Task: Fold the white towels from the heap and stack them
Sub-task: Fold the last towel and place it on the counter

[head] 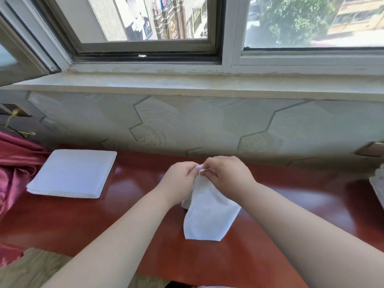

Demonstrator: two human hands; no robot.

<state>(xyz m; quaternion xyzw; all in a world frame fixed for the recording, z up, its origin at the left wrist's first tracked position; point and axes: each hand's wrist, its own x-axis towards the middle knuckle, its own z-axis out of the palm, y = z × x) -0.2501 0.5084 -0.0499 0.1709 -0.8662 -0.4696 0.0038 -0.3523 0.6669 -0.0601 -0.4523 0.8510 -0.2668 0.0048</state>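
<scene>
A white towel [208, 217] hangs above the middle of the red-brown table [128, 204], its lower edge near the tabletop. My left hand [180, 177] and my right hand [226, 173] are close together and both pinch its top edge between curled fingers. A neat stack of folded white towels [72, 173] lies at the table's left. The edge of the white towel heap [378, 183] shows at the far right border, mostly out of frame.
A patterned wall [187, 125] and a window sill [187, 84] run along the table's far side. Dark red fabric [12, 167] bunches at the left edge. A woven beige surface [31, 269] lies in front of the table at lower left.
</scene>
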